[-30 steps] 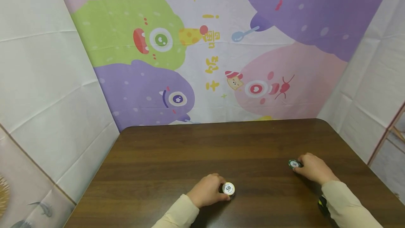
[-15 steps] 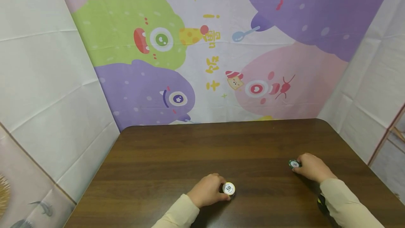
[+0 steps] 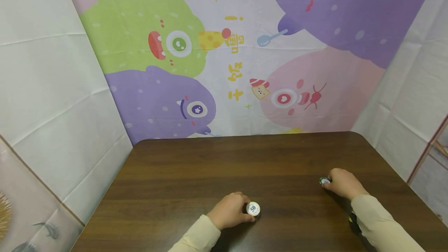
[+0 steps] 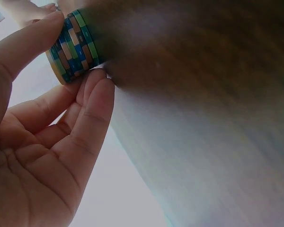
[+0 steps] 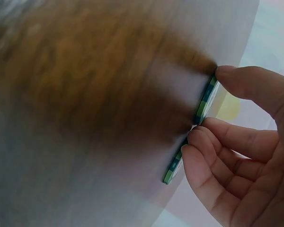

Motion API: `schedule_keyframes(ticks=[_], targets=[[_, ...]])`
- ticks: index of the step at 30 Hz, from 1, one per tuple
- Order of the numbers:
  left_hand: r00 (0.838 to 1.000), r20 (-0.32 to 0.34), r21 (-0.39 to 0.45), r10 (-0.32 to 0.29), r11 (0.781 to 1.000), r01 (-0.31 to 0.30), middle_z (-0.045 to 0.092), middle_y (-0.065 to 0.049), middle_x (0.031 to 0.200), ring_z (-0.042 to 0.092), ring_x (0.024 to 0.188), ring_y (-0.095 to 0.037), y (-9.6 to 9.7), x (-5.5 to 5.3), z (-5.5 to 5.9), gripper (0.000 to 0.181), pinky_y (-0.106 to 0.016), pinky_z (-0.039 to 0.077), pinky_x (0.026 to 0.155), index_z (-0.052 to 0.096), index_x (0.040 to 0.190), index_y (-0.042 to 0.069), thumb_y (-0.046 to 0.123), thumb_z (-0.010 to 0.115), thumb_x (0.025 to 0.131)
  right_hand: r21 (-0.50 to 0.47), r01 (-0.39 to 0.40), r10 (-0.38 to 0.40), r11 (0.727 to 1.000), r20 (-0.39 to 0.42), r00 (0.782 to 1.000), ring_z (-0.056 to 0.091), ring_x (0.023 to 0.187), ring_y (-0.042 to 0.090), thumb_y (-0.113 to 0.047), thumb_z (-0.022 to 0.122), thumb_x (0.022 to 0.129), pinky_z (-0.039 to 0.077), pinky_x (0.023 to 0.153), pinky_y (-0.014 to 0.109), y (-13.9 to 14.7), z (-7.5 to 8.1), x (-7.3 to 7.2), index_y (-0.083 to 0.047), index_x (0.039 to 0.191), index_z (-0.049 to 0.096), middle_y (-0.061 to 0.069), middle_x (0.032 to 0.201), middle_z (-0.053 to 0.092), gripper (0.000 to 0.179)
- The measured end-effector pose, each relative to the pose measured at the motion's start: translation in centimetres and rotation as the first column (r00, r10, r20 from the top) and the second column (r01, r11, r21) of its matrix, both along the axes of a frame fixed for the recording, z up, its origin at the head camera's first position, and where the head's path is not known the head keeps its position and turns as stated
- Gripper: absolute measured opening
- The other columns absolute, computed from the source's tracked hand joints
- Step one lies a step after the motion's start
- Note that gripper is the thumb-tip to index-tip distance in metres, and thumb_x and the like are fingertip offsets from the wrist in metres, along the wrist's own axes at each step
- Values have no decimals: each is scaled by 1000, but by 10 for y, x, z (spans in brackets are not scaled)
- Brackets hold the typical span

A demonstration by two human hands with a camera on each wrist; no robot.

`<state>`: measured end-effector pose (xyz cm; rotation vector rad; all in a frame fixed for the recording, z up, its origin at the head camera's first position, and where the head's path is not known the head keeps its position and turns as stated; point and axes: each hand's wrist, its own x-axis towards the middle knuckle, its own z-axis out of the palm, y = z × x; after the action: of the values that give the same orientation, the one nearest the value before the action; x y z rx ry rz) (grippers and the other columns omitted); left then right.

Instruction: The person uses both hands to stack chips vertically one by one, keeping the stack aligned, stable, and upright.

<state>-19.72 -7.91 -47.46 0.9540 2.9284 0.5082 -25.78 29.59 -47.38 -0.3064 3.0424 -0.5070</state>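
Note:
In the head view my left hand [image 3: 229, 210] holds a short stack of poker chips [image 3: 253, 209] upright on the table, its white top marked 50. The left wrist view shows thumb and fingers gripping the stack [image 4: 75, 47] by its sides, with green, blue and tan edge bands. Farther right, my right hand [image 3: 344, 183] is at a green-edged poker chip [image 3: 324, 181] with a white centre. The right wrist view has thumb and index finger pinching this chip [image 5: 207, 100] by its edge. A second green chip [image 5: 174, 165] lies beside it, partly behind the other fingertips.
The dark brown wooden table [image 3: 175, 166] has rounded far corners. A cartoon-printed cloth [image 3: 231, 116] hangs behind it, with pale cloth panels on both sides. A black and yellow item [image 3: 353, 223] shows by the right sleeve [image 3: 374, 217].
My right hand and sleeve have shifted slightly left, and the fingers cover more of the green chip. The left hand and its stack have stayed in place.

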Motion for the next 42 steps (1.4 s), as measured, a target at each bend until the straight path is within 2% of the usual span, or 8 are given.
schedule_keyframes(ticks=[7, 13, 17, 20, 24, 30, 42], targets=[[1000, 7, -1, 3, 1000, -3, 65, 10, 82, 46, 70, 0, 0, 0, 0, 29, -17, 42, 66, 73, 92, 14, 32, 85, 72, -24, 3, -3, 1000, -1, 1000, 34, 53, 11, -20, 71, 79, 28, 51, 27, 0, -3, -1, -16, 56, 43, -7, 56, 36, 36], [1000, 1, -4, -1, 1000, 1, 65, 10, 82, 46, 70, 0, -1, -1, -1, 29, -17, 42, 66, 73, 92, 15, 33, 85, 72, -38, 2, -2, 999, 1, 1000, 33, 54, 11, -21, 70, 77, 27, 52, 28, 1, -2, -1, -17, 57, 41, -7, 57, 36, 35], [1000, -3, -9, -2, 1000, 2, 65, 10, 82, 47, 71, 0, -1, -1, -2, 29, -17, 42, 66, 73, 92, 15, 33, 85, 72, -36, 25, -25, 999, 7, 1000, 38, 57, 14, -22, 71, 75, 30, 53, 29, 0, 1, 0, -13, 62, 48, -4, 61, 42, 28], [1000, 1, -10, -2, 1000, 2, 65, 10, 83, 48, 72, 0, -1, -1, -2, 29, -17, 42, 67, 73, 92, 15, 33, 85, 73, -31, 39, -39, 999, 9, 999, 44, 62, 17, -22, 71, 75, 35, 56, 31, 0, 4, 0, -6, 72, 58, 0, 68, 53, 21], [1000, 5, -10, 1, 1000, -1, 66, 10, 84, 49, 72, 0, -1, 0, -1, 29, -17, 43, 67, 73, 92, 15, 34, 85, 73, -31, 36, -35, 999, 10, 999, 50, 66, 18, -24, 71, 76, 41, 59, 32, 0, 4, -1, 0, 85, 64, 5, 77, 62, 26], [1000, 6, -10, -1, 1000, 1, 67, 9, 85, 51, 74, 0, -1, 0, -1, 29, -18, 44, 69, 73, 93, 15, 34, 85, 73, -63, 4, -5, 998, -11, 1000, 51, 67, 18, -23, 71, 78, 42, 60, 31, -8, 4, 0, 3, 91, 66, 7, 81, 65, 29], [1000, 10, -2, 3, 1000, -3, 67, 10, 85, 50, 74, 0, -1, 1, 0, 30, -18, 44, 69, 73, 94, 15, 33, 85, 73, -119, -69, 65, 990, -41, 997, 53, 69, 14, -22, 72, 80, 45, 61, 30, -47, 18, 11, 5, 100, 66, 6, 87, 66, 34]])
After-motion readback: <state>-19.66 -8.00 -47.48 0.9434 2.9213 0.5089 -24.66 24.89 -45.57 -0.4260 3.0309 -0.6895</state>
